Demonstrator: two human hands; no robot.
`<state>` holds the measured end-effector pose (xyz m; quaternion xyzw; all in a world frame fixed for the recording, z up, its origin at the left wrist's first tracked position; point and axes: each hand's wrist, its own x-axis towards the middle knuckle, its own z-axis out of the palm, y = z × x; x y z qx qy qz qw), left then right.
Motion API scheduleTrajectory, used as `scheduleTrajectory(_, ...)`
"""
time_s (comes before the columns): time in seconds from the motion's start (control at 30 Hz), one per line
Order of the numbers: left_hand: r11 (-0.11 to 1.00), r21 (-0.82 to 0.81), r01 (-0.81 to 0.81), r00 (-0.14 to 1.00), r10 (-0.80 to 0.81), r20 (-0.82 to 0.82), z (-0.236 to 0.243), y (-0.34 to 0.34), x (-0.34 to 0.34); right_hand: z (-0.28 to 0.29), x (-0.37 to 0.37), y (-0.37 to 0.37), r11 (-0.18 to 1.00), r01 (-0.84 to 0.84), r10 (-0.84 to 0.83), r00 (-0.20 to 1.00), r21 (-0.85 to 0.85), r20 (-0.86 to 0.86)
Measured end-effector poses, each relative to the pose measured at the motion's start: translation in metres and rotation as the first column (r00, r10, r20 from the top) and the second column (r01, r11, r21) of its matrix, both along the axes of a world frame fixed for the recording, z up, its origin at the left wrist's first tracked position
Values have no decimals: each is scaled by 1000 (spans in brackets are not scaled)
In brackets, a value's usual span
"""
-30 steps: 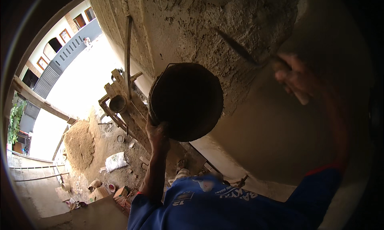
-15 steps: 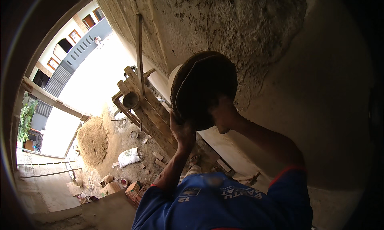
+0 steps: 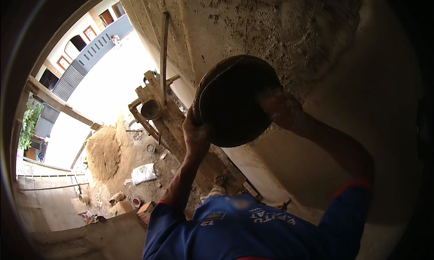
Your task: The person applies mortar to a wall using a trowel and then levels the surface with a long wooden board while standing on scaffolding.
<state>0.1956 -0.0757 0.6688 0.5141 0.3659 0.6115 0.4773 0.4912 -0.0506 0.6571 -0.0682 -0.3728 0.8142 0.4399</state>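
A dark round basin [image 3: 239, 104] is held up in front of the wall, tilted so that its wide face turns toward me. Its inside is in deep shadow, so I cannot tell what is in it. My left hand [image 3: 196, 135] grips the lower left edge of the basin, fingers wrapped behind it. At the basin's right side, my right hand [image 3: 282, 108] is bent inward over the dark face; shadow and blur hide its fingers and anything in them. Beyond the basin, rough wet-looking plaster [image 3: 289, 29] covers the upper part of the wall.
Below on the left run wooden scaffold planks [image 3: 174, 133] with a small bucket [image 3: 150, 109] on them. An upright wooden batten [image 3: 164, 56] leans by the wall. Farther down lie a sand heap [image 3: 103, 149], a white sack [image 3: 143, 173] and scattered bricks. A person [image 3: 115, 39] is far off outside.
The basin has turned more face-on toward me and shifted slightly right. My right hand has moved right and up with its elbow swung outward; my left hand has slid a little left along the edge.
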Motion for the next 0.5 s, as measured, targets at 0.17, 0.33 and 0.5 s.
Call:
scheduleTrajectory(0.17, 999, -49, 0, 995, 6, 104, -6, 9, 6, -14, -10, -25, 992, 127, -127, 992, -12, 4)
scheduleTrajectory(0.33, 998, -64, 22, 990, -13, 138, -6, 11, 11, 9, -13, -9, 963, 150, -140, 988, 222, -58)
scheduleTrajectory(0.5, 999, -47, 5, 992, 1, 124, -8, 7, 22, -40, -22, -31, 971, 160, -172, 984, -179, -50)
